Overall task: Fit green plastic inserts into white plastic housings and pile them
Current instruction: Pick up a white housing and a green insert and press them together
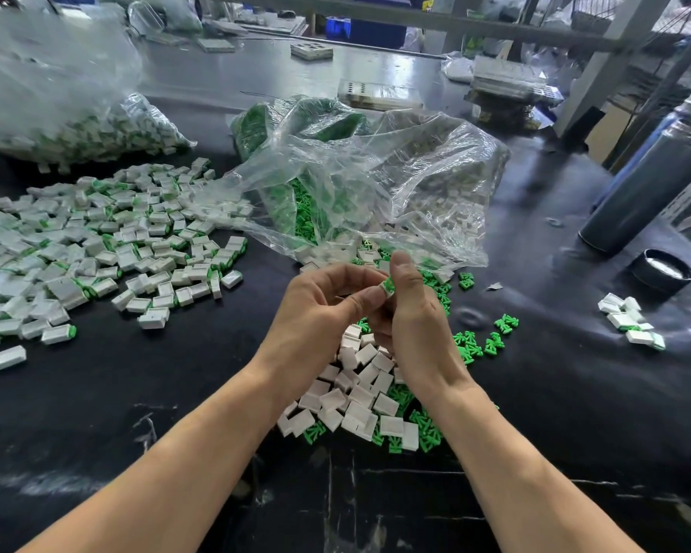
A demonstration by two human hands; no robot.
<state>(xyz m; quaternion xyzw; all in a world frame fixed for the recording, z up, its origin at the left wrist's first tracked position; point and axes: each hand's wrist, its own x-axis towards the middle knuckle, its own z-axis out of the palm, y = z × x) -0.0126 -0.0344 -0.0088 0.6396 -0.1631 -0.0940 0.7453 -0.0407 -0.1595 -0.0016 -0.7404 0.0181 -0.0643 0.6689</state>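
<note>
clear bags (376, 181) behind hands (360, 309), grey cylinder (651, 185) right

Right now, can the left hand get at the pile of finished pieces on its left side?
Probably yes. The left hand grips the piece together with the right hand, but only bare black table lies between it and the finished pile; nothing blocks the way.

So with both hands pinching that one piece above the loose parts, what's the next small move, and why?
Probably press the green insert fully into the white housing, then drop it on the finished pile to the left. Left hand and right hand pinch the piece together, and green shows at its edge, so it looks not yet seated.
</note>
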